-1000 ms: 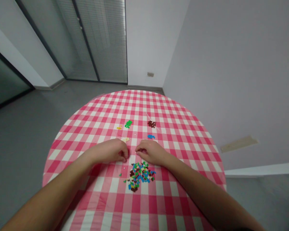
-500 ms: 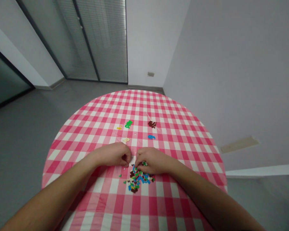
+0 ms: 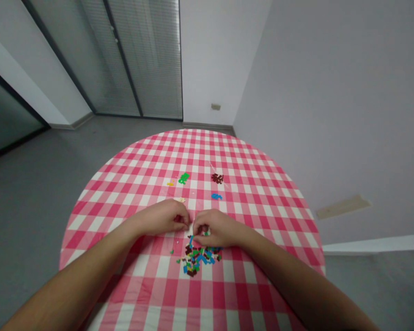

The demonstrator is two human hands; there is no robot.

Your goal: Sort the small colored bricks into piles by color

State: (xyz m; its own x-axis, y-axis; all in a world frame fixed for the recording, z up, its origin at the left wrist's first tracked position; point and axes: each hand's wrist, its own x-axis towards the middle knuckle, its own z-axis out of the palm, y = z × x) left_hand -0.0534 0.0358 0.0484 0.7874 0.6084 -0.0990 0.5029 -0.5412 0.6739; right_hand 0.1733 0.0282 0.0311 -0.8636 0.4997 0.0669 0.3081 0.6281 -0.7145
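A heap of small mixed-colour pieces [image 3: 198,257] lies on the round table with a red-and-white checked cloth [image 3: 248,184]. My left hand [image 3: 165,218] rests just beyond the heap's left side, fingers curled in a pinch on something too small to name. My right hand [image 3: 214,228] sits at the heap's far edge, fingers curled over a few pieces, pinched on something I cannot make out. The two hands almost touch at the fingertips.
Farther back lie small sorted groups: green pieces [image 3: 183,178], a yellow piece [image 3: 170,183], dark brown pieces [image 3: 217,178], blue pieces [image 3: 216,196] and pale ones [image 3: 181,199]. A grey floor, a wall on the right and glass doors surround the table.
My right hand moved back toward me onto the heap's far edge and curled tighter. My left hand shifted slightly right, closing the gap between the fingertips.
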